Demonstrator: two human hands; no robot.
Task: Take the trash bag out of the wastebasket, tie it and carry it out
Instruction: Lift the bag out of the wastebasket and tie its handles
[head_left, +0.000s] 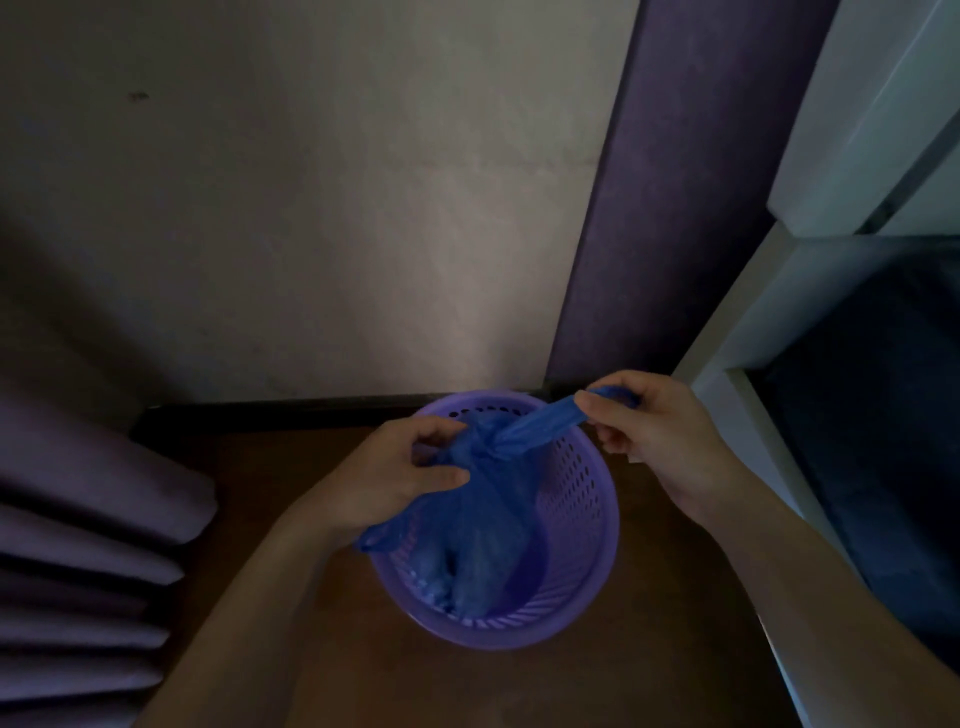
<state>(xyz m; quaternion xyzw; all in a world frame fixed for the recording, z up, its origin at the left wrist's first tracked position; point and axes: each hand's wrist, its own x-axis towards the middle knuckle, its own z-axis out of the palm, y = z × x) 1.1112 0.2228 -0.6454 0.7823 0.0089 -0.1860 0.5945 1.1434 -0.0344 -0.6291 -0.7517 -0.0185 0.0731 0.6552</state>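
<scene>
Blue trash bag (483, 535) in purple wastebasket (584, 499); body sags to basket bottom, gathered neck up near far rim. Stretched tail (540, 422) runs from neck up and right, long axis slanting toward right hand (652, 423). Right grip closed, fingers curled round tail end, taut. Left hand (400, 467) over near-left rim, grip closed, thumb and fingers pinching bunched neck just beside tail root. Wastebasket upright on brown floor (311, 649), near wall (311, 208); curtain folds (78, 519) at left.
</scene>
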